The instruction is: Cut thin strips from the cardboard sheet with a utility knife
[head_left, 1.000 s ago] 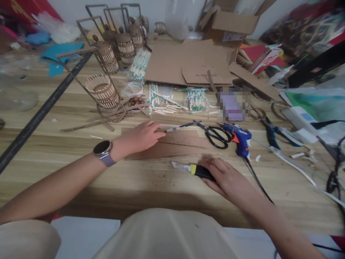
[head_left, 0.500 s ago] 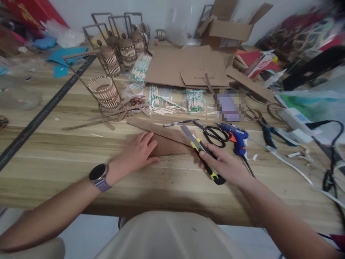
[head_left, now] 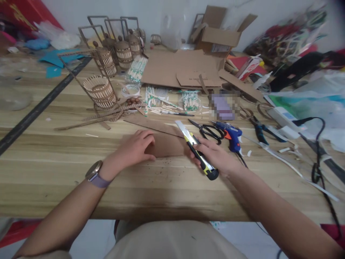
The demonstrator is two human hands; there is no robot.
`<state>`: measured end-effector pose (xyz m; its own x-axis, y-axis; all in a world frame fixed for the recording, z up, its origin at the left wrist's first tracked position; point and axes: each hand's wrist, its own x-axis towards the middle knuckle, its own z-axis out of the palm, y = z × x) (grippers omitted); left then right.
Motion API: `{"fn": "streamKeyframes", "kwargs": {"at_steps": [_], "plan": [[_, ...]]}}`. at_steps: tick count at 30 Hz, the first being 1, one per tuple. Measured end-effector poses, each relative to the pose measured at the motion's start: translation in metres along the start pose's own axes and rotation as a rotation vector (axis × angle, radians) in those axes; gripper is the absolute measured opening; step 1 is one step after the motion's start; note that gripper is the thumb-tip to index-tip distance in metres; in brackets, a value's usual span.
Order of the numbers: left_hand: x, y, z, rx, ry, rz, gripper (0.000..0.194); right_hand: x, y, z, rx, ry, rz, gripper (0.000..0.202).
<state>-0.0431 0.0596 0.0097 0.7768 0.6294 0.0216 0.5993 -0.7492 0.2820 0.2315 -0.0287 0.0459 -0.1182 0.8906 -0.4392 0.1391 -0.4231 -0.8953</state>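
In my right hand (head_left: 208,153) is a yellow-and-black utility knife (head_left: 201,154), its blade out and pointing away to the left. My left hand (head_left: 134,147), with a watch (head_left: 94,171) on the wrist, rests at the left end of a brown cardboard piece (head_left: 168,144). Its fingers curve over the board, and the thumb lies apart near the front edge. Just beyond lies a narrow cardboard strip (head_left: 151,124). The knife and right fingers cover the piece's right end. Dark crumbs are scattered on the wood in front.
Scissors (head_left: 211,132), a blue glue gun (head_left: 230,135) and pliers (head_left: 260,131) lie to the right. A pen (head_left: 178,113) is beyond the strip. A stick basket (head_left: 99,91), tape roll (head_left: 131,90) and cardboard sheets (head_left: 164,68) stand or lie farther back.
The pen has shifted away from me, toward the small sticks. My left hand's fingers have become more curved at the cardboard. The knife has turned slightly in my right hand.
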Motion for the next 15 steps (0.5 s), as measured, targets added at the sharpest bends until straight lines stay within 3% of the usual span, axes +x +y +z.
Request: {"fn": "streamKeyframes", "kwargs": {"at_steps": [7,15], "plan": [[-0.009,-0.004,0.002,-0.039,-0.004,0.072,0.041,-0.014,0.004,0.015,0.162,-0.100,0.055,0.014],[-0.013,-0.007,0.002,-0.078,-0.051,0.087,0.043,-0.021,0.009,0.019,0.160,-0.187,0.105,0.016]]}}
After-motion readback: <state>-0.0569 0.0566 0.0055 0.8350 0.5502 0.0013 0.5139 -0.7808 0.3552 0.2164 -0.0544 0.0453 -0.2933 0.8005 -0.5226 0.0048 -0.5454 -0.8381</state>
